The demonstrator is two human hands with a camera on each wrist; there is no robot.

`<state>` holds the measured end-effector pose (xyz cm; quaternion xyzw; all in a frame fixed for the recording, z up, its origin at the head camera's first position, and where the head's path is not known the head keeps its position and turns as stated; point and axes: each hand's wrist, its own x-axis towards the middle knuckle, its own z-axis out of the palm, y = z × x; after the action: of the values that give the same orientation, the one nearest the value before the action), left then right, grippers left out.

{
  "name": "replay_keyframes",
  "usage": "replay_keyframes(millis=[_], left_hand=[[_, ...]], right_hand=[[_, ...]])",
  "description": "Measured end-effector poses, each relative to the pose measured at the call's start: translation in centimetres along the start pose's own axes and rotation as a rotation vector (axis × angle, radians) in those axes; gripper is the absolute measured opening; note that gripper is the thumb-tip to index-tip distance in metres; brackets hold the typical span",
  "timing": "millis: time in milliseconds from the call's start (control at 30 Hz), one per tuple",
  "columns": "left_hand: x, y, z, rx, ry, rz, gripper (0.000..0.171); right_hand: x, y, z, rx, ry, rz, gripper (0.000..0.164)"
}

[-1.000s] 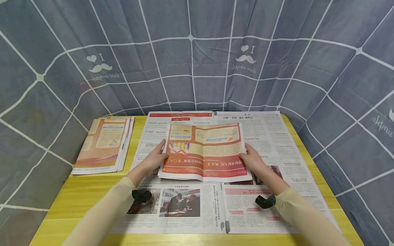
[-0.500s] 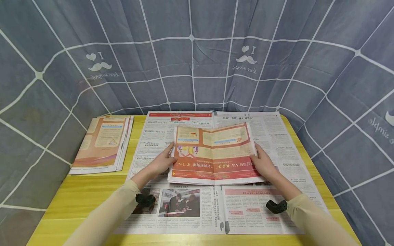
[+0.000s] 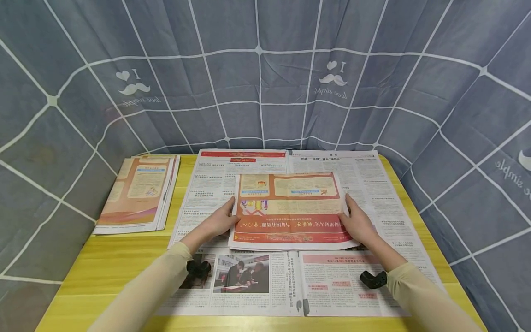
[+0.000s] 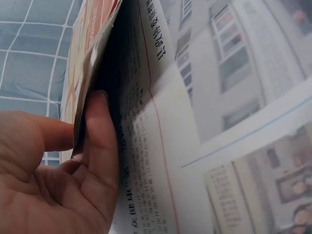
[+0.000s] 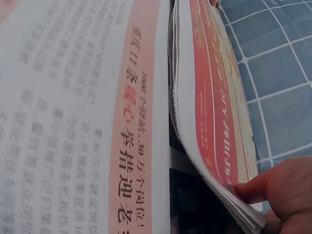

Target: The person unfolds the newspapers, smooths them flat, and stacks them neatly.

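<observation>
A folded newspaper point(image 3: 290, 212) with a red and orange printed page is held between both hands, close over an opened-out newspaper point(image 3: 365, 184). My left hand point(image 3: 218, 219) pinches its left edge. In the left wrist view the thumb lies on the printed side and the fingers point(image 4: 101, 131) reach beneath. My right hand point(image 3: 357, 221) grips the opposite edge, thumb on top; most of its fingers are hidden under the paper. Several layers show along the folded newspaper's near edge point(image 5: 183, 131) in the right wrist view.
A stack of folded newspapers point(image 3: 138, 193) lies at the left on the yellow wooden table point(image 3: 103, 272). A grey curtain with white grid lines point(image 3: 282, 78) encloses the back and sides. A black strap piece point(image 3: 373, 279) sits at the right wrist, another point(image 3: 198, 268) at the left.
Both hands have moved the folded newspaper a little to the right. Its centre crease, raised in the earlier frames, now lies flatter. The stack at the left has stayed put.
</observation>
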<state>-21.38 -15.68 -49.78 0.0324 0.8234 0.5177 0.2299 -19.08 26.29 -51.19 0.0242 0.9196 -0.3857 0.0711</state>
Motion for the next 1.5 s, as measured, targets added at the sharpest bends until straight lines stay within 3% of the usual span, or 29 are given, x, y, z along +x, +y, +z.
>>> replay_keyframes(millis=[233,567,733,933,1200,1500], left_hand=[[0.1,0.5,0.1,0.123,0.015,-0.022,0.078],[-0.9,0.5,-0.5,0.099,-0.001,-0.005,0.075],[-1.8,0.4,-1.4,0.095,-0.044,0.040,0.067],[-2.4,-0.2,-2.3,0.210,-0.064,0.131,0.059],[-3.0,-0.6,-2.5,0.333,-0.031,0.207,0.052],[-3.4,-0.6,-2.6,0.373,0.052,0.232,0.045]], right_hand=[[0.2,0.2,0.1,-0.117,-0.001,-0.026,0.068],[0.1,0.2,0.1,-0.197,0.024,-0.053,0.066],[-0.4,0.7,0.0,-0.231,0.070,-0.090,0.061],[-1.0,1.2,-0.2,-0.208,0.085,-0.158,0.053],[-1.6,1.5,-0.4,-0.238,0.082,-0.230,0.043],[-1.7,1.7,-0.2,-0.251,0.097,-0.233,0.041]])
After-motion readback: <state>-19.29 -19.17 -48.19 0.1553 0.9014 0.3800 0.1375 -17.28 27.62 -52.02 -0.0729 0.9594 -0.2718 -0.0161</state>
